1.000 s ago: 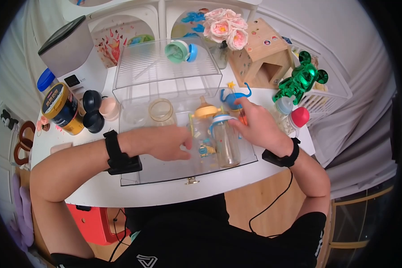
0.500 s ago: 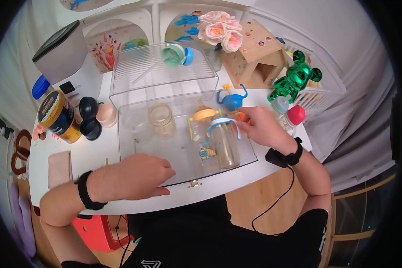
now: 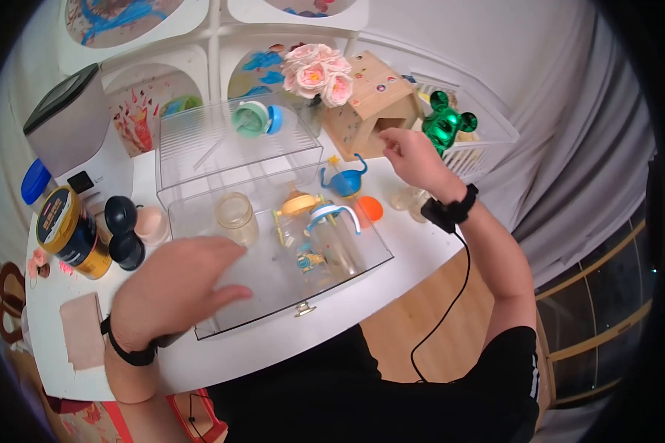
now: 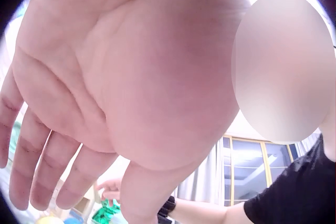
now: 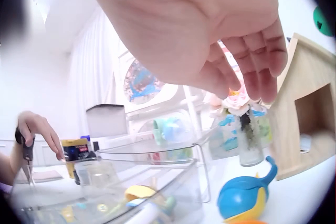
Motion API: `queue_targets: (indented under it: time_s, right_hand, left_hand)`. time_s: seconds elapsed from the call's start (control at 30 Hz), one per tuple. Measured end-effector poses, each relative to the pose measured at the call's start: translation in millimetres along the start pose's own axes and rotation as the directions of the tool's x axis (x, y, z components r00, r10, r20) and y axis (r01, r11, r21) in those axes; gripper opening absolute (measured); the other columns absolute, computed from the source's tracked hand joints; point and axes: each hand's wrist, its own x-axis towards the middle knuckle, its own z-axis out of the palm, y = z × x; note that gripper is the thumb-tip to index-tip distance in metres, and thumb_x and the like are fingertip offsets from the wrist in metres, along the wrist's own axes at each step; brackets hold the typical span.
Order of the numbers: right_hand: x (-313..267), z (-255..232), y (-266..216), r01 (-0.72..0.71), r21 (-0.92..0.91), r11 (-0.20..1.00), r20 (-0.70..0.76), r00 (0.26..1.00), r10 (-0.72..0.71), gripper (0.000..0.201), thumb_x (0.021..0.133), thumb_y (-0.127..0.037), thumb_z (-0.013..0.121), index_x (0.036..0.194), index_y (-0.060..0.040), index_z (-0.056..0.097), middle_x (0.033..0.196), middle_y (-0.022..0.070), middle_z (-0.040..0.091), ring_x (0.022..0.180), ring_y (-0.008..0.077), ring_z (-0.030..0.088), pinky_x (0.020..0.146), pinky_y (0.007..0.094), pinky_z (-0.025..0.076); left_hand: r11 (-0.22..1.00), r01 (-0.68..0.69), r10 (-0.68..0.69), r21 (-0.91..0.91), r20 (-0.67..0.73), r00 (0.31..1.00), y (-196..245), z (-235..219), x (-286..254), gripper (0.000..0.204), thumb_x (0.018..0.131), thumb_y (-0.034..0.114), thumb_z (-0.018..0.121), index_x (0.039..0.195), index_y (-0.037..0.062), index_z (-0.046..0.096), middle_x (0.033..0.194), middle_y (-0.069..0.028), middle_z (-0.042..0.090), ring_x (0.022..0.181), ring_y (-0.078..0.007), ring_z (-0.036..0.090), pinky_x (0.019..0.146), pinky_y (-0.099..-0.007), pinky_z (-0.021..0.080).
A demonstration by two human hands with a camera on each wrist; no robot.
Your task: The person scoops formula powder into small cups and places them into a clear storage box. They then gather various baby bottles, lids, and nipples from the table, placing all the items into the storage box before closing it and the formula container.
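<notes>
1. Currently, both hands are free. The left hand (image 3: 177, 288), palm turned down with fingers and thumb spread wide, is over the near left part of a clear plastic case (image 3: 266, 288); the right hand (image 3: 417, 159) has its fingers loosely bent and holds nothing, raised near a wooden toy house (image 3: 377, 88).

2. Inside the case, on its right side, are a baby bottle with a yellow collar (image 3: 299, 204) and, just beside it, a baby bottle with a white-and-blue handled collar (image 3: 338, 247). A wide-mouthed clear jar (image 3: 236, 214) is in the case's left half, closer to the left hand.

3. This looks like a pause between grips, with neither hand at work on a bottle. Lifting either one would call for lowering a hand past the case's clear walls and closing fingers around it without knocking its neighbour.

4. Right of the case, on the white worktop (image 3: 199, 367), are a blue spouted cup lid (image 3: 345, 183) and an orange cap (image 3: 369, 209).

5. Farther out, a ribbed clear stand (image 3: 273, 153) rises behind, bearing a green lid (image 3: 250, 119); pink roses (image 3: 314, 74) are beside the toy house, and a black-and-yellow tub (image 3: 74, 229) is at far left.
</notes>
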Motion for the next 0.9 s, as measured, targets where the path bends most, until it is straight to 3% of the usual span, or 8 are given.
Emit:
queue_targets:
  time_s: [0.1, 0.27, 0.33, 0.5, 0.53, 0.67, 0.77, 0.9]
  right_hand:
    - [8, 13, 15, 0.094, -0.088, 0.992, 0.142, 0.987, -0.081, 0.040, 0.087, -0.013, 0.080, 0.124, -0.0016, 0.074, 0.119, 0.0238, 0.071, 0.112, 0.0397, 0.070, 0.097, 0.0460, 0.057]
    - [13, 60, 6, 0.192, -0.199, 0.961, 0.342, 0.933, -0.116, 0.054, 0.079, -0.022, 0.089, 0.128, -0.0045, 0.073, 0.142, 0.0276, 0.058, 0.137, 0.0433, 0.055, 0.115, 0.0474, 0.046]
    - [17, 80, 13, 0.216, -0.233, 0.948, 0.374, 0.920, -0.118, 0.050, 0.079, -0.024, 0.087, 0.124, -0.0078, 0.074, 0.138, 0.0236, 0.058, 0.133, 0.0420, 0.056, 0.111, 0.0494, 0.048]
    - [24, 99, 20, 0.228, -0.230, 0.946, 0.441, 0.891, -0.107, 0.035, 0.077, -0.022, 0.086, 0.108, -0.0084, 0.077, 0.121, 0.0179, 0.064, 0.124, 0.0375, 0.061, 0.102, 0.0488, 0.052]
    - [21, 101, 25, 0.285, -0.206, 0.936, 0.393, 0.900, -0.188, 0.033, 0.075, -0.020, 0.087, 0.105, -0.0081, 0.078, 0.117, 0.0156, 0.067, 0.122, 0.0364, 0.062, 0.099, 0.0486, 0.053]
    - [19, 95, 19, 0.202, -0.227, 0.953, 0.351, 0.930, -0.114, 0.039, 0.074, -0.023, 0.090, 0.108, -0.0080, 0.079, 0.116, 0.0132, 0.069, 0.120, 0.0356, 0.063, 0.100, 0.0478, 0.052]
    - [12, 78, 9, 0.188, -0.304, 0.934, 0.234, 0.965, -0.118, 0.042, 0.073, -0.025, 0.091, 0.110, -0.0085, 0.079, 0.115, 0.0119, 0.070, 0.118, 0.0339, 0.064, 0.100, 0.0471, 0.051]
    - [8, 52, 0, 0.178, -0.386, 0.905, 0.058, 0.984, -0.169, 0.040, 0.074, -0.028, 0.091, 0.107, -0.0094, 0.080, 0.114, 0.0117, 0.071, 0.117, 0.0323, 0.064, 0.098, 0.0474, 0.050]
  left_hand:
    - [0.997, 0.077, -0.076, 0.015, -0.066, 0.995, -22, -6, -1, 0.043, 0.094, 0.028, 0.077, 0.125, 0.0000, 0.070, 0.119, -0.0206, 0.072, 0.110, -0.0401, 0.069, 0.095, -0.0459, 0.055]
    - [0.984, 0.157, -0.134, 0.086, -0.231, 0.964, -53, 6, -3, 0.028, 0.092, 0.020, 0.078, 0.112, 0.0015, 0.075, 0.108, -0.0187, 0.075, 0.095, -0.0367, 0.070, 0.082, -0.0431, 0.054]
    - [0.966, 0.252, -0.231, 0.055, -0.246, 0.941, -48, -5, -3, 0.021, 0.093, 0.018, 0.076, 0.107, 0.0018, 0.076, 0.098, -0.0175, 0.075, 0.087, -0.0348, 0.069, 0.078, -0.0427, 0.054]
    - [0.976, 0.198, -0.216, -0.087, -0.379, 0.900, -40, -19, -12, 0.014, 0.095, 0.010, 0.072, 0.105, -0.0003, 0.075, 0.079, -0.0137, 0.070, 0.074, -0.0287, 0.066, 0.070, -0.0386, 0.052]
    - [0.974, 0.195, -0.227, -0.119, -0.389, 0.893, -40, -20, -12, 0.013, 0.095, 0.008, 0.071, 0.105, -0.0006, 0.074, 0.078, -0.0133, 0.070, 0.073, -0.0280, 0.066, 0.069, -0.0375, 0.051]
    - [0.962, 0.196, -0.260, -0.193, -0.415, 0.872, -34, -24, -11, 0.014, 0.095, -0.002, 0.065, 0.106, -0.0022, 0.073, 0.077, -0.0129, 0.067, 0.075, -0.0269, 0.065, 0.070, -0.0355, 0.050]
    - [0.985, 0.055, -0.136, -0.162, -0.551, 0.824, -44, -16, -7, 0.022, 0.094, -0.008, 0.060, 0.112, -0.0020, 0.071, 0.093, -0.0164, 0.069, 0.085, -0.0276, 0.066, 0.077, -0.0373, 0.052]
    - [0.998, 0.027, -0.051, -0.049, -0.575, 0.817, -42, -13, -7, 0.037, 0.091, -0.014, 0.056, 0.123, 0.0008, 0.068, 0.119, -0.0170, 0.063, 0.097, -0.0284, 0.066, 0.085, -0.0377, 0.053]
